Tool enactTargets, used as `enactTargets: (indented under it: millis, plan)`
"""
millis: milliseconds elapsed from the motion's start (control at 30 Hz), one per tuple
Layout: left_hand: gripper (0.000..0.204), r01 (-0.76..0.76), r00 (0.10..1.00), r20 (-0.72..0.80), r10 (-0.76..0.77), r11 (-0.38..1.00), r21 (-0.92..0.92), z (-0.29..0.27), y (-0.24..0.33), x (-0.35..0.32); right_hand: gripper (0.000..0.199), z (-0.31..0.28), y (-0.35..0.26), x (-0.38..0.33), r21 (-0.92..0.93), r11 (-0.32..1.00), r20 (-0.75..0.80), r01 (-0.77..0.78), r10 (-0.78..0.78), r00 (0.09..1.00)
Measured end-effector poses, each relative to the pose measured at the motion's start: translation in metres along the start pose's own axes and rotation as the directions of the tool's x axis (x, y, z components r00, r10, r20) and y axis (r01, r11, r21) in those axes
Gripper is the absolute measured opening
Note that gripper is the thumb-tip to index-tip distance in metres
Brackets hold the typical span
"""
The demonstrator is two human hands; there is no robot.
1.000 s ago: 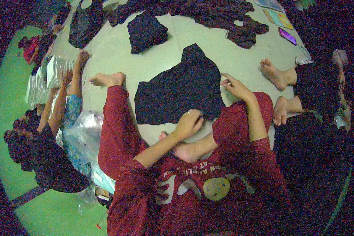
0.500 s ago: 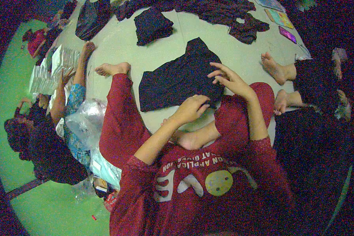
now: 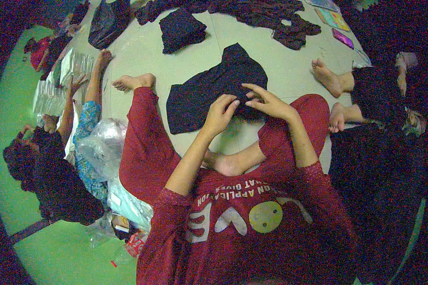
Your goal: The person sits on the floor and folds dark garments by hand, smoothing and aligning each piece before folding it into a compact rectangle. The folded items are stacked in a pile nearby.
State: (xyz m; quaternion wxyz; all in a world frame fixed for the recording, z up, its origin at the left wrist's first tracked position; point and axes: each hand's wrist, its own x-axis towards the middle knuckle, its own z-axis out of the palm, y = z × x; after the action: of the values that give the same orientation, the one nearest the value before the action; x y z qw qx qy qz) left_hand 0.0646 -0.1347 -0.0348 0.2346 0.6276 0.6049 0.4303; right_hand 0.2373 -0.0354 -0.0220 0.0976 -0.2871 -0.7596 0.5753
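Together, both hands (image 3: 245,107) pinch the black garment (image 3: 209,92).

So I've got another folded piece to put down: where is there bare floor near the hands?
Bare floor lies between the folded dark pile and the person's bare foot, and right of the black garment toward the neighbour's foot. It is crowded under the left hand and right hand, both on the garment.
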Motion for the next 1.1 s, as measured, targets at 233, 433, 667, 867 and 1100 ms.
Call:
enactTargets:
  millis: [233, 433, 667, 867, 1100]
  plan:
    - [0.018, -0.031, 0.982, -0.191, 0.005, 0.99, -0.135, -0.002, 0.01, 0.0, 0.054, 0.023, -0.027, 0.0, -0.207, 0.943, -0.08, 0.261, -0.282, 0.956]
    - [0.043, -0.029, 0.993, 0.11, -0.041, 0.821, 0.57, -0.015, -0.041, -0.04, 0.043, 0.001, -0.048, -0.006, -0.35, 0.875, -0.068, 0.336, -0.381, 0.922]
    - [0.025, 0.001, 0.981, -0.187, 0.041, 0.976, 0.22, -0.155, -0.035, -0.016, 0.044, -0.084, -0.103, -0.026, -0.599, 0.74, -0.183, 0.306, -0.499, 0.847]
    - [0.025, -0.141, 0.986, -0.006, 0.164, 0.865, 0.481, -0.233, 0.052, 0.01, 0.045, -0.111, -0.165, -0.043, -0.621, 0.679, -0.227, 0.393, -0.635, 0.738]
    - [0.022, -0.186, 0.979, 0.074, 0.189, 0.69, 0.699, -0.26, 0.118, 0.013, 0.052, -0.12, -0.218, -0.062, -0.772, 0.604, -0.269, 0.197, -0.591, 0.76]
